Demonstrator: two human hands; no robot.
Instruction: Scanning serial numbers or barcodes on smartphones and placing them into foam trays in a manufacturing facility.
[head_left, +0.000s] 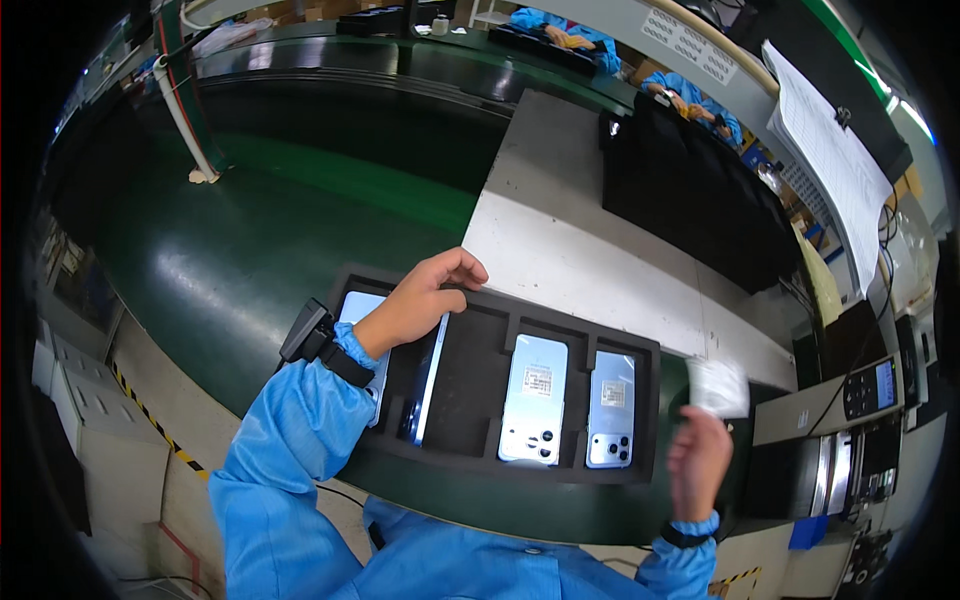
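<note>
My left hand (425,290) reaches over a black foam tray (480,400), its fingers curled at the tray's far edge. Beneath the thumb side a blue smartphone (430,385) is tipped on its long edge; the hand seems to hold its top end, though the contact is partly hidden. Another light-blue phone (362,306) lies at the left, mostly behind my wrist. Two more, a pale blue phone (534,390) and a smaller-looking blue phone (611,405), lie back up with white labels. Right of the tray, my right hand (697,455), blurred, pinches a crumpled white wipe or packet (718,388).
The tray rests on a dark green bench (300,220) beside a pale grey board (560,220). Beyond stands a large black box (690,190). A machine with a small screen (870,390) is at right, below hanging paper sheets (830,160). Co-workers' gloved hands (570,38) show at the back.
</note>
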